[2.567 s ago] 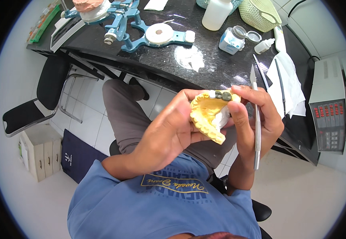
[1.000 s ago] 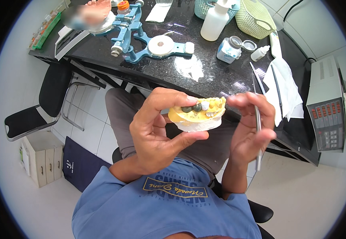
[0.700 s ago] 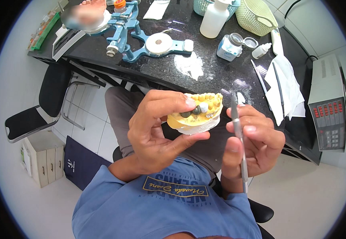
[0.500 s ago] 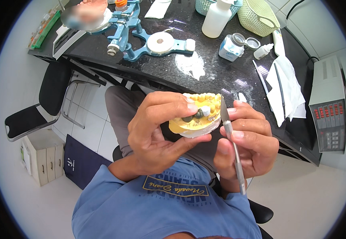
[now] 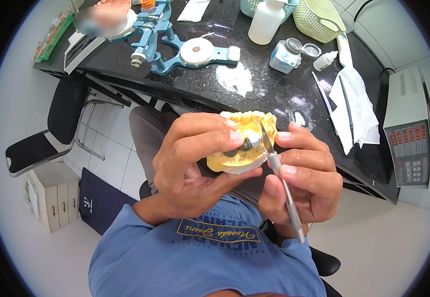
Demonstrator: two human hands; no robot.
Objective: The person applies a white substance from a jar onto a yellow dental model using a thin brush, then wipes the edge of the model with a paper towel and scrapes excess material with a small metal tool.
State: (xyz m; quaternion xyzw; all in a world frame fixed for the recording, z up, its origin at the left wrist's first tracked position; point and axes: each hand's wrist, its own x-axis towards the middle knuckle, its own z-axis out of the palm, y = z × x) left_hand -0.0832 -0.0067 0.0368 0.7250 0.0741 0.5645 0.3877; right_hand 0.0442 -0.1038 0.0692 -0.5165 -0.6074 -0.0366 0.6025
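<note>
Above my lap, my left hand (image 5: 195, 163) grips a yellow dental model (image 5: 242, 157) with a pale base, fingers over its teeth and thumb beneath. Dark metal crowns (image 5: 245, 144) and a white tooth (image 5: 254, 140) stand among the yellow teeth. A slim metal knife (image 5: 285, 190) with a knurled, rod-like handle is pinched in my right hand (image 5: 306, 178). Its pointed blade lies across the model's right side, tip near the teeth; whether it touches, I cannot tell. My right fingertips rest close to the model's right edge.
On the black table stand a blue articulator (image 5: 195, 53), a squeeze bottle (image 5: 267, 22), an uncapped jar (image 5: 285, 55), a dropper bottle (image 5: 325, 60) and a green basket (image 5: 319, 20). White tissue (image 5: 361, 111) lies at right under a thin tool, near a control unit (image 5: 408, 131). A chair (image 5: 66, 104) stands left.
The knife blade has shifted left, from the model's right edge to over its side, and leans more to the left. My right hand has moved slightly left with it; the model is tilted a little differently.
</note>
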